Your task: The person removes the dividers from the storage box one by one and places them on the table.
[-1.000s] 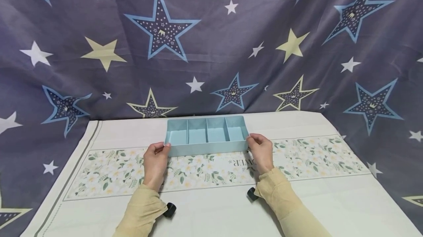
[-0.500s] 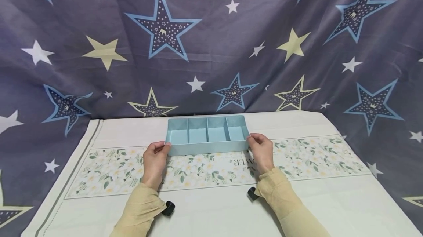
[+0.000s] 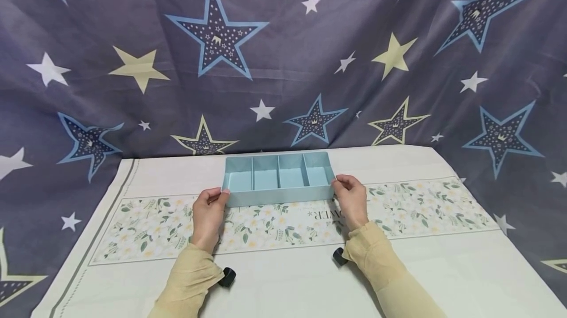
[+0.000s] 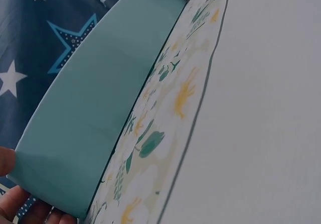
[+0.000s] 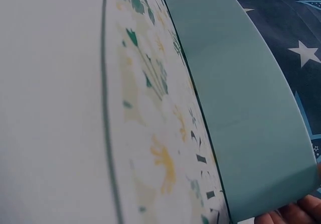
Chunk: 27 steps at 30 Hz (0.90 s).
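A light blue divided box (image 3: pixel 281 196) stands toward the far side of the table, its row of several compartments facing up with nothing in them. My left hand (image 3: pixel 208 217) grips its left end, the thumb at the near corner and the fingers round the side. At the opposite end, my right hand (image 3: pixel 352 202) grips the near right corner in the same manner. Both wrist views show the box's long front wall (image 4: pixel 95 103) close up, with fingertips at its ends. The bottom edge appears to rest on the cloth.
A white tablecloth (image 3: pixel 283 283) with a floral printed band (image 3: pixel 150 229) covers the table. Behind it hangs a dark star-patterned curtain (image 3: pixel 283 52), close to the box's far side. A small black object (image 3: pixel 228 277) shows at each sleeve cuff.
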Each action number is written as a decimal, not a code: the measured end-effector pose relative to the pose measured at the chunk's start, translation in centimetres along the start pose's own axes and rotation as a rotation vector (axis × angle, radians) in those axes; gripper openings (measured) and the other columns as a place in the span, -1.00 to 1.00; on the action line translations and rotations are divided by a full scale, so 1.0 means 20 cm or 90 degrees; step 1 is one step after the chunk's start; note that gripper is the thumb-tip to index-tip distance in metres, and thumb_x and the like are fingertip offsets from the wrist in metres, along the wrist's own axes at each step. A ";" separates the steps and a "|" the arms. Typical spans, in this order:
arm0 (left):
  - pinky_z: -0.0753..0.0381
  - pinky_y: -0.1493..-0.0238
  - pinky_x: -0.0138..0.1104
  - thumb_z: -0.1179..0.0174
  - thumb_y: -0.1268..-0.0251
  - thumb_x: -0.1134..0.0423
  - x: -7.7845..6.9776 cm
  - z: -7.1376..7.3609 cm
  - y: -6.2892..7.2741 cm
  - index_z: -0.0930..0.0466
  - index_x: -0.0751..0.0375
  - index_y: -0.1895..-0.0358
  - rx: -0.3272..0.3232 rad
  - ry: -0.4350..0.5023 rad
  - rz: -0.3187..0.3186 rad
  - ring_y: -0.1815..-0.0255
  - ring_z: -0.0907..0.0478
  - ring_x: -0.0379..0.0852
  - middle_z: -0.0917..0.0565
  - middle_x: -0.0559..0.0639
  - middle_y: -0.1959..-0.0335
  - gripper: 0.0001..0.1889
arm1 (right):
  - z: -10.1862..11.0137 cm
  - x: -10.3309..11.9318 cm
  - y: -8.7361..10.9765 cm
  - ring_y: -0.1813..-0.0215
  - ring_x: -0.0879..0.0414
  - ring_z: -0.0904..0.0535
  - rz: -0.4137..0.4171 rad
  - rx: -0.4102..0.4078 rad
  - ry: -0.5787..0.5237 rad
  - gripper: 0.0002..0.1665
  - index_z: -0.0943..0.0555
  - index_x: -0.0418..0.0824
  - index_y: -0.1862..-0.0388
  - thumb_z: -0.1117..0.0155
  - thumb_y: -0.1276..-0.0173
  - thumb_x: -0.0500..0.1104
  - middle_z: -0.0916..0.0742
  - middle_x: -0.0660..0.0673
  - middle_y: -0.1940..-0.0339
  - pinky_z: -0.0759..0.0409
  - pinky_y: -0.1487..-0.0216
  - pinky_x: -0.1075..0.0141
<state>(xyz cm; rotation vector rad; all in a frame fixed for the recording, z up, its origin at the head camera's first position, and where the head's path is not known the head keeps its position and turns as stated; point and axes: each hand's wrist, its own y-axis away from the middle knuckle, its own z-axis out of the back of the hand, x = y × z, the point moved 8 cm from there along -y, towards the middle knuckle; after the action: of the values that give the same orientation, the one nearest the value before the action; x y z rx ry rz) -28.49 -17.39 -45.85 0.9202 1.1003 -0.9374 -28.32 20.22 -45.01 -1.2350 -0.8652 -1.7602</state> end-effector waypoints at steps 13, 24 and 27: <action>-0.47 -0.23 -0.16 -0.15 -0.49 0.20 -0.01 -0.01 0.01 -0.45 0.38 -0.23 0.002 0.004 0.004 -0.16 -0.46 0.04 -0.51 0.24 -0.17 -0.60 | 0.01 0.03 0.00 -0.24 -0.05 -0.54 0.024 0.015 -0.044 -0.50 -0.46 -0.32 -0.35 -0.16 -0.51 -0.15 -0.60 -0.25 -0.22 -0.54 -0.33 0.10; -0.45 -0.25 -0.14 -0.16 -0.48 0.20 -0.01 0.00 0.01 -0.45 0.38 -0.23 0.001 0.006 0.010 -0.18 -0.45 0.07 -0.51 0.25 -0.18 -0.60 | 0.00 0.07 0.02 -0.27 -0.07 -0.55 0.077 0.003 -0.067 -0.49 -0.41 -0.32 -0.35 -0.18 -0.49 -0.19 -0.58 -0.25 -0.25 -0.53 -0.36 0.10; -0.45 -0.24 -0.15 -0.16 -0.49 0.20 -0.01 0.00 0.00 -0.46 0.38 -0.23 0.001 0.008 0.007 -0.18 -0.46 0.06 -0.51 0.25 -0.17 -0.60 | -0.01 0.07 0.02 -0.29 -0.07 -0.53 0.075 0.012 -0.068 -0.47 -0.40 -0.33 -0.37 -0.18 -0.49 -0.18 -0.57 -0.26 -0.28 -0.52 -0.37 0.10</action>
<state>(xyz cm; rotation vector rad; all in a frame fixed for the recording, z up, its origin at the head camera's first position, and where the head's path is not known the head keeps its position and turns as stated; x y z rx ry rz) -28.45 -17.36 -45.66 0.9341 1.1033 -0.9252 -28.21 19.62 -43.74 -1.3491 -0.8504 -1.6017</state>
